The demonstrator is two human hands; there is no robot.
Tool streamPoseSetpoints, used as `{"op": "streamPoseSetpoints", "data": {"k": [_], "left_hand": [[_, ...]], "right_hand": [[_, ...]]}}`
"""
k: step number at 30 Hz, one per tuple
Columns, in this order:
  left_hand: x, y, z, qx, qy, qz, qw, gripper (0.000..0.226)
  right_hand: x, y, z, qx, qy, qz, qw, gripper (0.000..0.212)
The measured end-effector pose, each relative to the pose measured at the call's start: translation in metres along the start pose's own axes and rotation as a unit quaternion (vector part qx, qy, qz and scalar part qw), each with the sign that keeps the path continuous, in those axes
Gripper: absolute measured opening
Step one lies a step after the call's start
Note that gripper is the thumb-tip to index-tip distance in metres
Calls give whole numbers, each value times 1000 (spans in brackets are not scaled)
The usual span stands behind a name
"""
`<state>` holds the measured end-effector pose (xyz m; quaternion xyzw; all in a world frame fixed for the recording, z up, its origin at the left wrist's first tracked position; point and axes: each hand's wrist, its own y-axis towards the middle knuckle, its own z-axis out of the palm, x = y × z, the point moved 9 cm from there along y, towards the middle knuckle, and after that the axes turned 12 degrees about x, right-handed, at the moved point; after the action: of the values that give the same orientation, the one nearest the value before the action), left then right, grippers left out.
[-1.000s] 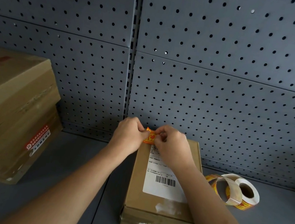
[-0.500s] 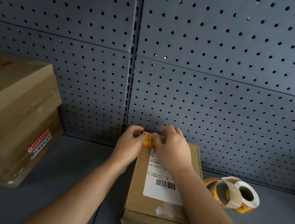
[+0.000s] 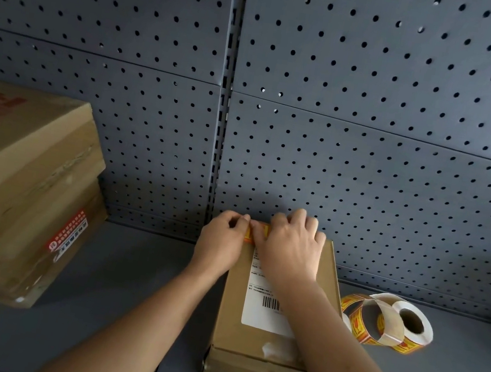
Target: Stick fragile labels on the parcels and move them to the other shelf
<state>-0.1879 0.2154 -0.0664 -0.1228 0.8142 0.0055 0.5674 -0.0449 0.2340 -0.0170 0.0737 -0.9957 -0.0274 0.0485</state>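
A flat brown parcel [image 3: 247, 339] with a white shipping label lies on the grey shelf in the middle. At its far left corner sits an orange fragile label [image 3: 254, 232], lying against the box top. My left hand [image 3: 222, 240] pinches the label's left end with thumb and forefinger. My right hand [image 3: 290, 248] lies flat over the parcel's far end, its fingers spread and pressing on the label's right part. Most of the label is hidden under my fingers.
A roll of orange fragile labels [image 3: 390, 323] with a loose strip lies right of the parcel. Two stacked large boxes [image 3: 8, 195] stand at the left, the lower one bearing a red sticker. A perforated grey back panel [image 3: 375, 142] closes the shelf [image 3: 131, 280] behind.
The label was held up between both hands above the box's far edge; now it is down on the box top, and my right hand has flattened over it.
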Motion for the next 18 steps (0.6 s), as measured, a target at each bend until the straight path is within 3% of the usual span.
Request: {"op": "streamPoseSetpoints", "data": {"k": [5, 13, 18], "left_hand": [[0, -1, 0, 2, 10, 1, 1000, 31], [-7, -5, -1, -12, 48, 17, 999, 35], [-4, -4, -1, -1, 31, 9, 999, 44]], "right_hand": [[-5, 3, 13, 60, 46, 9, 997, 52], [-13, 3, 11, 37, 111, 6, 993, 31], [-10, 5, 11, 44, 103, 15, 994, 49]]}}
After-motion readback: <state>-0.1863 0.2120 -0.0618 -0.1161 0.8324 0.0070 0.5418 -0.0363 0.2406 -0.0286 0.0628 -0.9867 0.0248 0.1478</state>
